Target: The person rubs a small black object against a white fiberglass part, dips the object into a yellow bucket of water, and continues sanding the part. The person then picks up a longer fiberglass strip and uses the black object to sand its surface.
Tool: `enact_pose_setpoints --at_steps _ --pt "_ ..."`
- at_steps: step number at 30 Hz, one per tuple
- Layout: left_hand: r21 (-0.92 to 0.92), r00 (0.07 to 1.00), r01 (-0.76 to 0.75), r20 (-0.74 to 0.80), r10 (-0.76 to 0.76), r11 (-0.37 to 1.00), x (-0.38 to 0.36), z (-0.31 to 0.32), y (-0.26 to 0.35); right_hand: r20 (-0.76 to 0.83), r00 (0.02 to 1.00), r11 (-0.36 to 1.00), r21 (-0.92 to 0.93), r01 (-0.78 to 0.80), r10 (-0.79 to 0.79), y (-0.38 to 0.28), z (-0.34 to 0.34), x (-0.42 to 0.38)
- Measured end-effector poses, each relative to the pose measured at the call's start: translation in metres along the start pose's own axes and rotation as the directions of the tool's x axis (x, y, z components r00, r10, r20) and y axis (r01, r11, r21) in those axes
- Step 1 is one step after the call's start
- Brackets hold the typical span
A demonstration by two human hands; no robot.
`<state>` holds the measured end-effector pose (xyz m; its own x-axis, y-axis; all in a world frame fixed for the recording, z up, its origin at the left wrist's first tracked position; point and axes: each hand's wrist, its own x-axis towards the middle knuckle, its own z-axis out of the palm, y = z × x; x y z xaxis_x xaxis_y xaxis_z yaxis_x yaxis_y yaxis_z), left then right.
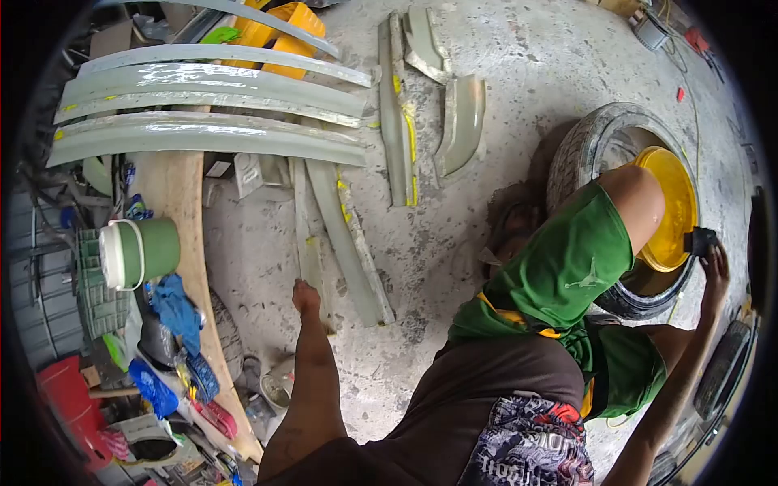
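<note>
My left hand point(306, 296) is closed at the lower end of a narrow grey strip point(310, 251), beside a wider grey panel piece point(350, 243) with yellow marks. On the right, my right hand point(715, 261) is by a small black object point(698, 240), its fingers against the lower side of it. That black object is at the rim of a yellow bucket point(677, 219), which stands inside a tire point(585, 146). Part of the bucket is hidden behind my knee.
Long curved grey panels point(211, 138) lie across a wooden bench point(182, 194) at the left. A green and white cooler point(162, 251) and blue cloth point(174, 308) sit there. More grey pieces point(463, 121) lie on the floor. Another tire point(724, 368) is at far right.
</note>
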<state>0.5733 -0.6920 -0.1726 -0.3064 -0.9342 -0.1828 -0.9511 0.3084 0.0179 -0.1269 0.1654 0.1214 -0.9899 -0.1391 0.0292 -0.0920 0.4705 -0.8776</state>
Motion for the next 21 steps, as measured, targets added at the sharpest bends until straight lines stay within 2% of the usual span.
enact_pose_setpoints --at_steps 1,3,4,5,6,7,8,9,10,11,12,13,15,18,21 --pt "-0.025 0.998 0.046 -0.05 -0.047 0.999 -0.016 -0.01 -0.004 0.004 0.996 0.996 -0.035 0.085 -0.085 0.005 -0.005 0.014" --pt "-0.078 0.988 0.117 -0.096 -0.124 0.99 -0.066 -0.026 -0.028 0.087 0.966 0.931 -0.261 0.256 -0.242 0.011 -0.011 0.041" --pt "-0.118 0.979 0.187 -0.058 -0.194 0.975 -0.09 -0.038 -0.034 0.133 0.939 0.861 -0.374 0.345 -0.318 0.01 -0.011 0.053" --pt "-0.156 0.964 0.258 -0.018 -0.264 0.954 -0.118 -0.05 -0.039 0.156 0.921 0.824 -0.411 0.39 -0.357 0.009 -0.005 0.065" --pt "-0.178 0.949 0.301 -0.046 -0.313 0.937 -0.14 -0.043 -0.057 0.078 0.945 0.924 -0.198 0.328 -0.319 0.007 0.006 0.078" --pt "-0.203 0.93 0.339 -0.075 -0.36 0.918 -0.162 -0.035 -0.074 0.012 0.966 0.965 0.033 0.259 -0.26 0.009 0.015 0.093" --pt "-0.169 0.922 0.323 -0.163 -0.35 0.931 -0.19 -0.038 -0.075 -0.032 0.944 0.944 -0.033 0.327 -0.328 0.004 0.025 0.103" --pt "-0.133 0.91 0.308 -0.249 -0.332 0.942 -0.22 -0.035 -0.074 -0.064 0.968 0.961 0.121 0.25 -0.244 -0.016 0.042 0.098" --pt "-0.113 0.93 0.217 -0.278 -0.24 0.97 -0.245 -0.018 -0.086 -0.081 0.991 0.921 0.368 0.13 -0.107 -0.052 0.069 0.076" --pt "-0.087 0.943 0.119 -0.301 -0.14 0.989 -0.266 -0.017 -0.081 -0.086 0.996 0.813 0.58 0.043 0.009 -0.085 0.09 0.052" --pt "-0.01 0.989 0.077 -0.129 -0.078 0.997 -0.291 -0.023 -0.083 -0.089 0.992 0.7 0.714 0.002 0.088 -0.112 0.103 0.035" --pt "0.047 0.999 0.011 0.048 -0.013 0.999 -0.316 -0.029 -0.085 -0.075 0.992 0.672 0.74 -0.014 0.104 -0.104 0.108 0.04" --pt "0.037 0.977 0.044 0.205 -0.051 0.998 -0.367 -0.033 -0.078 -0.036 0.996 0.674 0.738 -0.028 0.081 -0.069 0.103 0.064" --pt "-0.041 0.972 0.068 0.226 -0.057 0.997 -0.4 -0.039 -0.061 -0.063 0.996 0.635 0.772 0.009 0.062 -0.038 0.094 0.084" --pt "-0.186 0.981 -0.026 0.184 0.061 0.982 -0.39 -0.045 -0.022 -0.146 0.987 0.603 0.794 0.081 0.061 -0.039 0.079 0.092"
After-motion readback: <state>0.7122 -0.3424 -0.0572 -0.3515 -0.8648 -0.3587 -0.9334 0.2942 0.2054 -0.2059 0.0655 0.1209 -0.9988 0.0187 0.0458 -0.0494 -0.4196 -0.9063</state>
